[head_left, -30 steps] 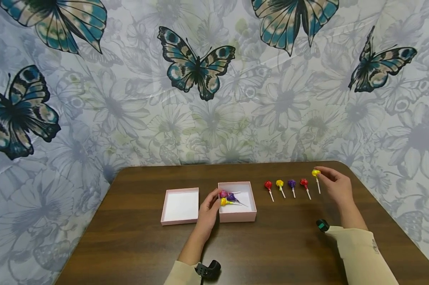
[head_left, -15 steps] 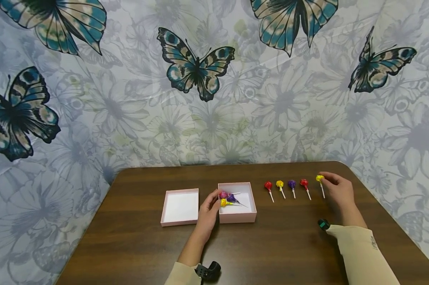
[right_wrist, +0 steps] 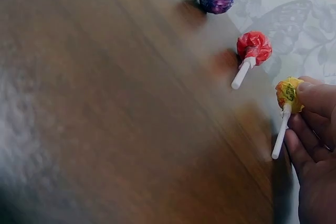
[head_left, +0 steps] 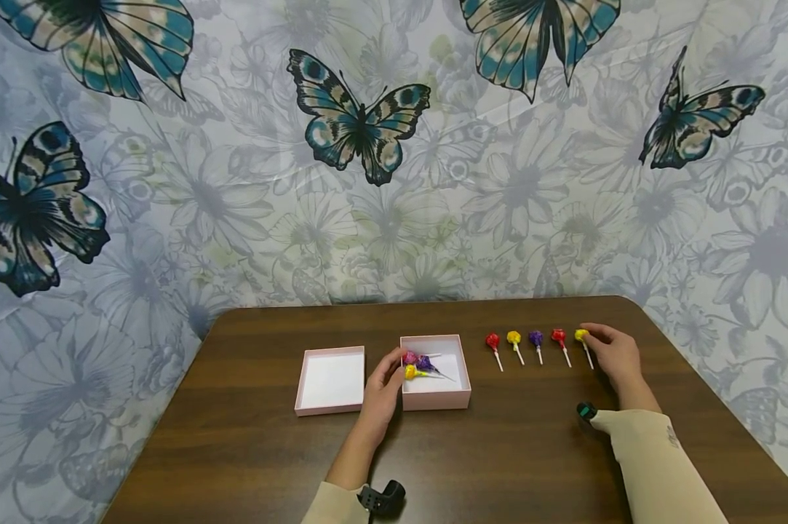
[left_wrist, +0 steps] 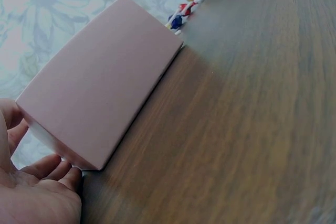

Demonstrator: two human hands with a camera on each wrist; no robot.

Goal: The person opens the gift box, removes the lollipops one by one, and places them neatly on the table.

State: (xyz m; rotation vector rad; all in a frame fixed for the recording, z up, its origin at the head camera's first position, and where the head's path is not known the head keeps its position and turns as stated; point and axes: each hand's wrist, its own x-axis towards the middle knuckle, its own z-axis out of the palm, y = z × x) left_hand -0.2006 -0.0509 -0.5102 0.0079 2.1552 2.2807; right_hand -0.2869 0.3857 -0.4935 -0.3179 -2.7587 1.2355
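Held item: yellow lollipop (right_wrist: 287, 90), at the right end of a tabletop row. The right hand (head_left: 618, 356) pinches its head between thumb and fingers; whether it touches the wood is unclear. Wrapper crinkled, yellow with an orange-red patch on one side; stick white, smooth, slim, pointing toward the person. Dark green print on the wrapper (too blurred to read). A small dark mark on the right sleeve (head_left: 658, 466) is likewise illegible.

Row, from the person's left: first red lollipop (head_left: 492, 340), row's yellow lollipop (head_left: 514, 338), row's purple lollipop (head_left: 536, 338), second red lollipop (head_left: 559, 335), the last just beside the held one. Heads rounded, film gathered and twisted at the stick.

The left hand (head_left: 382, 393), fingers loosely bent, rests against the left wall of the pink box (head_left: 436, 400): rectangular, matte outside, white within. Inside lie a pink lollipop (head_left: 410, 356), a boxed purple lollipop (head_left: 424, 362) and a boxed yellow lollipop (head_left: 412, 372). The shallow lid (head_left: 331, 380), white inside, lies left of the left hand on the brown wood-grain table (head_left: 498, 458).
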